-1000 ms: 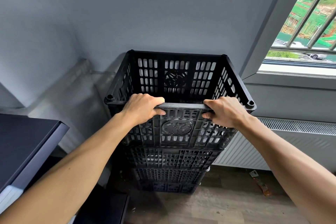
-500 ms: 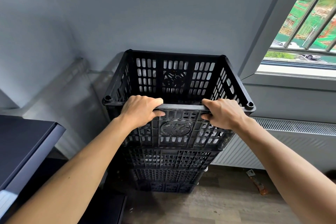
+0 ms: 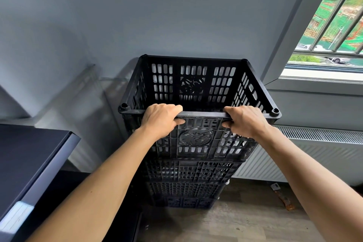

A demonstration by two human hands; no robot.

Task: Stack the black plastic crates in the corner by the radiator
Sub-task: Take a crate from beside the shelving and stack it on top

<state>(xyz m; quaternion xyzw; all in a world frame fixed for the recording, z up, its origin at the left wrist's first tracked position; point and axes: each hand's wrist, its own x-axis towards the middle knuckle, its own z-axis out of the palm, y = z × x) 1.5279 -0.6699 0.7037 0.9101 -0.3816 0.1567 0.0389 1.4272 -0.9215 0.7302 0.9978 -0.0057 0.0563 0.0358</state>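
Note:
A black slotted plastic crate (image 3: pixel 193 84) sits on top of a stack of black crates (image 3: pixel 186 182) against the grey wall, just left of the white radiator (image 3: pixel 306 155). My left hand (image 3: pixel 160 119) grips the top crate's near rim left of centre, fingers curled over the edge. My right hand (image 3: pixel 244 120) grips the same rim right of centre. The top crate stands level and empty, open side up. The lower crates are partly hidden behind it.
A dark cabinet top (image 3: pixel 29 155) juts in at the left. A window with bars (image 3: pixel 330 25) and its sill lie at the upper right. A small orange-handled tool (image 3: pixel 282 196) lies on the wooden floor (image 3: pixel 235 224) below the radiator.
The view has shifted slightly; the crate and both hands keep the same grip and place on the stack.

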